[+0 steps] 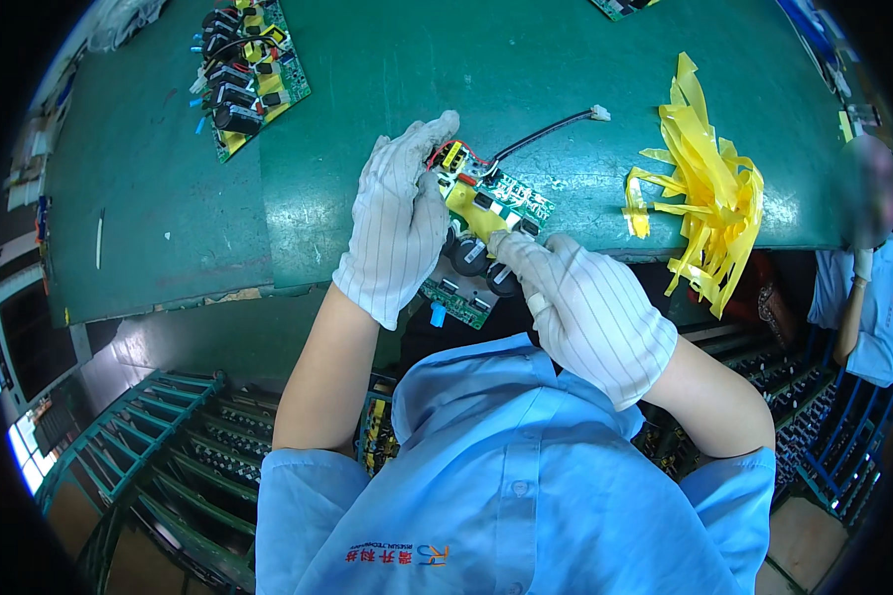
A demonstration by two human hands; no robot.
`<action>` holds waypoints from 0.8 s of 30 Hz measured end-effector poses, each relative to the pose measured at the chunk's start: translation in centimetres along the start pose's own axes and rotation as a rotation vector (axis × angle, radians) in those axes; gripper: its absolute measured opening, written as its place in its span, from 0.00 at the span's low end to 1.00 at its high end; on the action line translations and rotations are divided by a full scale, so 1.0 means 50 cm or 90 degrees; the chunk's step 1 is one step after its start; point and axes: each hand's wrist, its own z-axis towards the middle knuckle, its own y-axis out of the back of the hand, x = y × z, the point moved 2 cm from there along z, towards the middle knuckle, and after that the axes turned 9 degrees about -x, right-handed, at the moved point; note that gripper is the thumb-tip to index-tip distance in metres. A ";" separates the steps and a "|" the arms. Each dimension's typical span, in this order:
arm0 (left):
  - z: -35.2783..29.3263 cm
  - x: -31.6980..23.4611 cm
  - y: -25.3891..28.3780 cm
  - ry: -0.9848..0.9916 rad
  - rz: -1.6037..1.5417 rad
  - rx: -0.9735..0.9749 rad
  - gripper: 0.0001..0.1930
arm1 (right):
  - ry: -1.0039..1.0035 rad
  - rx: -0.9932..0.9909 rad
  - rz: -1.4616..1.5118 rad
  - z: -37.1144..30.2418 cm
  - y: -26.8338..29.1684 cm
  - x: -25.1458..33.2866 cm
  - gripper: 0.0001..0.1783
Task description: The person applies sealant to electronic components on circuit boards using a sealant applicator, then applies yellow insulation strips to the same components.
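A green circuit board [526, 203] is held tilted at the table's near edge, with black round capacitors [468, 256] on its near side. My left hand [392, 223], in a white striped glove, grips the board's left side, its thumb bent over the edge. Yellow tape [473, 212] covers part of the board's middle. My right hand [600, 312], gloved alike, has its fingers curled at the near right edge, the index fingertip pressing by the tape. A black cable [544, 133] with a white plug runs from the board across the table.
A heap of yellow tape strips [709, 188] hangs over the green table's [367, 59] edge at right. Several joined circuit boards [253, 74] lie at far left, another [622, 8] at the far edge. Green racks [159, 436] holding boards stand below. Another person [863, 307] is at right.
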 end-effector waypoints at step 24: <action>-0.033 -0.093 0.039 -0.109 -0.001 -0.280 0.17 | -0.218 -0.512 -0.096 -0.265 0.260 -0.229 0.21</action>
